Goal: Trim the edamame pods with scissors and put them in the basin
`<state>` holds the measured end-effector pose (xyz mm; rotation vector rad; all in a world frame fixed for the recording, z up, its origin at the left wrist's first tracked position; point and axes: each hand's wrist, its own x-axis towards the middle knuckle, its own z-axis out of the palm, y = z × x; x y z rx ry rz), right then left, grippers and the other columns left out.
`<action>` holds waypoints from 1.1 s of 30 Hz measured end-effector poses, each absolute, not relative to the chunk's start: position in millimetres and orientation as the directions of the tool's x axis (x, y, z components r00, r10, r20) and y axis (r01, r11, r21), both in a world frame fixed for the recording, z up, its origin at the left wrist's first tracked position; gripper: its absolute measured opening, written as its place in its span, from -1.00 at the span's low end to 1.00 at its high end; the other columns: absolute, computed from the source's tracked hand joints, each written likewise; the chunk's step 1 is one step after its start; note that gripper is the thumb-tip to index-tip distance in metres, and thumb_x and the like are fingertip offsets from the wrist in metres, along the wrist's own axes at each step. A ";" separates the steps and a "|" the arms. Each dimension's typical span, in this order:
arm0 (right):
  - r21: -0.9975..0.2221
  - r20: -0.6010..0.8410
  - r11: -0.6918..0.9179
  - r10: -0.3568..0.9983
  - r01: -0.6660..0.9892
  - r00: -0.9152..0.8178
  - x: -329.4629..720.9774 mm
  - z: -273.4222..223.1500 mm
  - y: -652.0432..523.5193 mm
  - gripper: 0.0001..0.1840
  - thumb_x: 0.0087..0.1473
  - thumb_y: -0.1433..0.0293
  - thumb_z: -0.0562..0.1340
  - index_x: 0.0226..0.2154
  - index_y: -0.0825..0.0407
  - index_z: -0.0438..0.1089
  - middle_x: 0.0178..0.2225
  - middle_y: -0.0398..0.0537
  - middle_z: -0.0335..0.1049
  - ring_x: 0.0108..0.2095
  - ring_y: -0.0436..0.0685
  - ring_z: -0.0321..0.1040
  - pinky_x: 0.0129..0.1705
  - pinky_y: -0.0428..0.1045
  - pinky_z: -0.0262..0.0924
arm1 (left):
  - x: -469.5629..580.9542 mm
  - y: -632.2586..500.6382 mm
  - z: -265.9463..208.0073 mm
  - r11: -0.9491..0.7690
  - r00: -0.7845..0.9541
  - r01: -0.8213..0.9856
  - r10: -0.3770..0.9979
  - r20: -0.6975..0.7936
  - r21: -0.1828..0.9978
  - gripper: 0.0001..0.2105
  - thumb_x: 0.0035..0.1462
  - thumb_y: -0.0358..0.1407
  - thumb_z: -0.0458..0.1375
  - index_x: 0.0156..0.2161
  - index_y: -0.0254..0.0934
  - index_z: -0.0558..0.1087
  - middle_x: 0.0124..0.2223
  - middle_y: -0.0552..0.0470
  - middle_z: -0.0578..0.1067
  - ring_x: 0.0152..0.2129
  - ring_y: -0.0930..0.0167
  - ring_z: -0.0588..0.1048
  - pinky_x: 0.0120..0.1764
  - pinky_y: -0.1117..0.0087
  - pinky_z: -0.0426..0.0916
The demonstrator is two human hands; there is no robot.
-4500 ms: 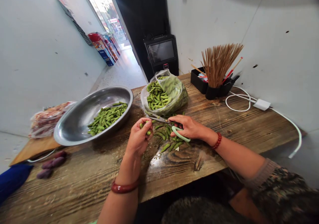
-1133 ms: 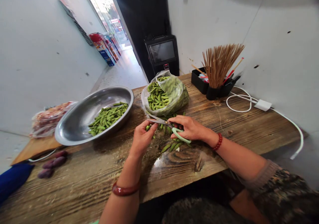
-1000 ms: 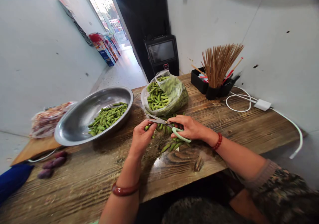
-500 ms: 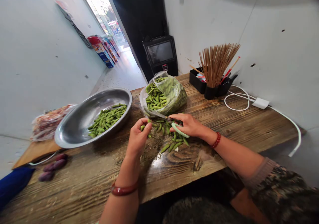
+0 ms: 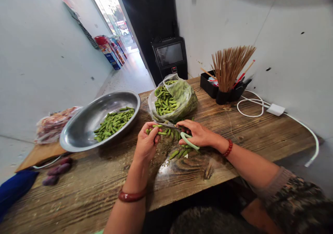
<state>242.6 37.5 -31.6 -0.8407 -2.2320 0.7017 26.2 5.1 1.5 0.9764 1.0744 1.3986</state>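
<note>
Green edamame pods (image 5: 157, 126) are pinched between the thumb and fingers of my left hand (image 5: 147, 141). My right hand (image 5: 195, 132) is closed around scissors (image 5: 190, 141) with pale green handles, and their blades point left toward the pods in my left hand. Loose pods (image 5: 179, 153) lie on the wooden table beneath the scissors. Just behind my hands stands a clear plastic bag (image 5: 185, 101) full of pods. To the left, a steel basin (image 5: 78, 131) holds a heap of pods on its right side.
At the back right are a black holder (image 5: 208, 86) with brown skewers (image 5: 229, 69) and a white cable (image 5: 276, 109). Left lie bagged food (image 5: 53, 126), several purplish oval items (image 5: 57, 170) and blue cloth (image 5: 17, 194). The table's front edge (image 5: 192, 195) runs below my forearms.
The scissor blades have come closer to my left hand, beside the pods there. My left fingers have shifted on the pods, and one now points right. The view has shifted slightly.
</note>
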 end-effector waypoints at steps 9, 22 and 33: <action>-0.697 0.403 0.629 0.741 0.345 -0.536 240.0 -35.4 39.1 -0.36 -0.09 0.17 0.39 0.01 0.09 0.31 -0.26 -0.03 0.37 -0.38 0.02 0.27 -0.31 -0.05 0.24 | 36.8 1.9 1.4 0.033 -0.029 -0.243 0.999 -0.041 0.969 -0.76 -0.09 -0.30 0.31 -0.36 -0.29 0.33 -0.52 0.15 0.42 -0.76 0.69 0.16 -0.66 0.65 -0.01; -0.639 0.444 0.684 0.702 0.352 -0.556 241.5 -36.7 39.4 -0.44 -0.04 0.18 0.37 -0.02 0.13 0.41 -0.38 -0.06 0.39 -0.43 0.01 0.27 -0.35 -0.08 0.21 | 22.6 5.7 2.6 -0.056 -0.119 -0.179 0.992 0.035 0.982 -0.80 -0.03 -0.28 0.28 -0.31 -0.30 0.39 -0.51 0.16 0.38 -0.74 0.69 0.15 -0.66 0.66 0.02; -0.699 0.425 0.617 0.764 0.361 -0.485 241.1 -41.4 46.3 -0.54 -0.06 0.22 0.37 -0.10 0.10 0.48 -0.34 -0.04 0.49 -0.43 0.01 0.34 -0.35 -0.11 0.21 | 9.2 8.7 6.5 -0.148 -0.267 -0.065 0.956 0.126 0.987 -0.81 -0.02 -0.28 0.27 -0.32 -0.29 0.38 -0.53 0.17 0.38 -0.73 0.66 0.19 -0.67 0.65 0.02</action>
